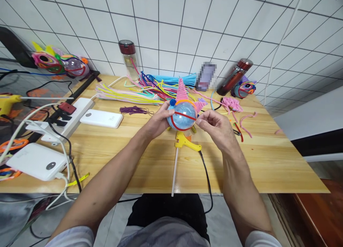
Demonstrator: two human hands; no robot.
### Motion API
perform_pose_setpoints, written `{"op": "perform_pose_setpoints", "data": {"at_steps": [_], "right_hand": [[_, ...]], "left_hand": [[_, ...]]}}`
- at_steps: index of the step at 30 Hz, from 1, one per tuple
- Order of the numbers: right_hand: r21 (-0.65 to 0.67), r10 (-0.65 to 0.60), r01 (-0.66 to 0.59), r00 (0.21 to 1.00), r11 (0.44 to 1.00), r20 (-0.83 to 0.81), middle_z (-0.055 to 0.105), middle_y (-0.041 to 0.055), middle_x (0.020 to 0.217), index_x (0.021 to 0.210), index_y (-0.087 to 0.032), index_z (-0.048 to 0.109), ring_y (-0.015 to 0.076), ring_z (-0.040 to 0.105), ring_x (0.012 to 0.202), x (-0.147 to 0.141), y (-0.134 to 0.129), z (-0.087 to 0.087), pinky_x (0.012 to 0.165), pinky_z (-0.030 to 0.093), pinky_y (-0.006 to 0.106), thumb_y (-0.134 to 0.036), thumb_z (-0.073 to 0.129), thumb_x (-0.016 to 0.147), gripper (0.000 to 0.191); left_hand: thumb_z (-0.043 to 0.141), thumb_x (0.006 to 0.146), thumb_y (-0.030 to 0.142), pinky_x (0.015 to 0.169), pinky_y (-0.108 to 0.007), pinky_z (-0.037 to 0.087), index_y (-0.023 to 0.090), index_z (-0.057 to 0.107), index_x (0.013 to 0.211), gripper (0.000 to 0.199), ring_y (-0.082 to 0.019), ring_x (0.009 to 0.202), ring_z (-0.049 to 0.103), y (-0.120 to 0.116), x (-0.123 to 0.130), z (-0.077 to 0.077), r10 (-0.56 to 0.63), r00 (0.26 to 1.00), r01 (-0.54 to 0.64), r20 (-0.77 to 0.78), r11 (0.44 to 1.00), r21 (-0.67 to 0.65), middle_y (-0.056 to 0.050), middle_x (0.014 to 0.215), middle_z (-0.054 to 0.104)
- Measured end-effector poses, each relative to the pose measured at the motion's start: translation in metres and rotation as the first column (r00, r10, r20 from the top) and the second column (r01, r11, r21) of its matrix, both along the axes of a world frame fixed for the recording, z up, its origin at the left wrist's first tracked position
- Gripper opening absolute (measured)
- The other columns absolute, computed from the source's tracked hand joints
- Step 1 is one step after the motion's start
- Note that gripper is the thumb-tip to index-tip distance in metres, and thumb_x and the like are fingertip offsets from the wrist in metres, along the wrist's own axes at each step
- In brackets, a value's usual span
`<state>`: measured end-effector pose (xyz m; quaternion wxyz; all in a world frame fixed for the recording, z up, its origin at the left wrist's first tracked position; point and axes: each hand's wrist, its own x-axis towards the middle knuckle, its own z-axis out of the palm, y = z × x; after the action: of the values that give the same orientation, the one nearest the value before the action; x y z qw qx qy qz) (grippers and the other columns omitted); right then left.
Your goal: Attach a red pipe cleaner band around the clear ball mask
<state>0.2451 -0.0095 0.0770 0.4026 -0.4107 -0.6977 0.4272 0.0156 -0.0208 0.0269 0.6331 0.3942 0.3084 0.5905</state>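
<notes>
My left hand (pixel 161 120) is closed around the left side of a clear plastic ball (pixel 183 121). Red pipe cleaner (pixel 185 115) crosses its front, and another red one curves below. An orange strip runs along the top, with two pink coiled pointed pieces (pixel 181 90) and a dark blue pompom (pixel 173 102). At the ball's right edge, my right hand (pixel 215 127) pinches the end of the crossing red pipe cleaner; its fingertips partly hide that spot. Just below the ball, a yellow glue gun (pixel 185 141) lies on the table, a white glue stick extending from it.
Bundles of coloured pipe cleaners (pixel 128 94) lie behind, near purple strands (pixel 135 110). Two flasks (pixel 128 57) stand at the tiled wall, with decorated balls (pixel 76 65) at both sides. White power banks (pixel 102 118), a power strip (pixel 72 116) and cables occupy the left; pink scraps (pixel 232 104) lie right.
</notes>
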Motion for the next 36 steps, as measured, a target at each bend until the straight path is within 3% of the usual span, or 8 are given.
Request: {"op": "perform_pose_setpoints", "data": {"at_steps": [12, 18, 27, 36], "right_hand": [[-0.031, 0.026, -0.028, 0.997, 0.999, -0.071, 0.071, 0.0005, 0.075, 0.079, -0.024, 0.070, 0.0158, 0.058, 0.066, -0.002, 0.000, 0.000, 0.061, 0.046, 0.030, -0.049, 0.087, 0.082, 0.030], [-0.050, 0.055, -0.062, 0.990, 0.997, -0.131, 0.066, -0.0011, 0.072, 0.079, -0.024, 0.069, 0.0140, 0.054, 0.064, -0.002, 0.000, 0.001, 0.060, 0.044, 0.029, -0.053, 0.087, 0.079, 0.035], [-0.084, 0.094, -0.113, 0.975, 0.990, -0.202, 0.062, -0.0032, 0.068, 0.078, -0.024, 0.070, 0.0131, 0.050, 0.060, -0.004, 0.002, 0.001, 0.059, 0.043, 0.028, -0.048, 0.088, 0.079, 0.030], [-0.148, 0.071, -0.110, 0.966, 0.983, -0.247, 0.062, -0.0044, 0.064, 0.074, -0.022, 0.067, 0.0101, 0.044, 0.057, -0.012, 0.001, -0.003, 0.056, 0.035, 0.026, -0.042, 0.082, 0.076, 0.025]], "left_hand": [[0.085, 0.075, 0.057, 0.117, -0.053, 0.057, 0.028, 0.066, 0.133, 0.067, -0.037, 0.143, 0.069, -0.003, 0.000, 0.007, 0.031, 1.000, -0.031, 0.002, 0.999, 0.022, -0.009, 0.134, 0.080], [0.084, 0.077, 0.056, 0.118, -0.054, 0.058, 0.028, 0.071, 0.131, 0.062, -0.037, 0.145, 0.068, -0.004, -0.002, 0.010, 0.078, 0.997, -0.078, 0.024, 0.997, -0.013, -0.008, 0.126, 0.083], [0.085, 0.077, 0.051, 0.124, -0.057, 0.055, 0.023, 0.078, 0.105, 0.040, -0.039, 0.152, 0.063, -0.004, -0.012, 0.002, 0.100, 0.989, -0.095, 0.111, 0.994, -0.053, -0.009, 0.124, 0.086], [0.088, 0.076, 0.036, 0.125, -0.053, 0.055, 0.020, 0.079, 0.088, 0.022, -0.035, 0.132, 0.077, -0.005, -0.007, 0.004, 0.150, 0.949, -0.127, 0.278, 0.987, -0.100, -0.008, 0.108, 0.088]]}}
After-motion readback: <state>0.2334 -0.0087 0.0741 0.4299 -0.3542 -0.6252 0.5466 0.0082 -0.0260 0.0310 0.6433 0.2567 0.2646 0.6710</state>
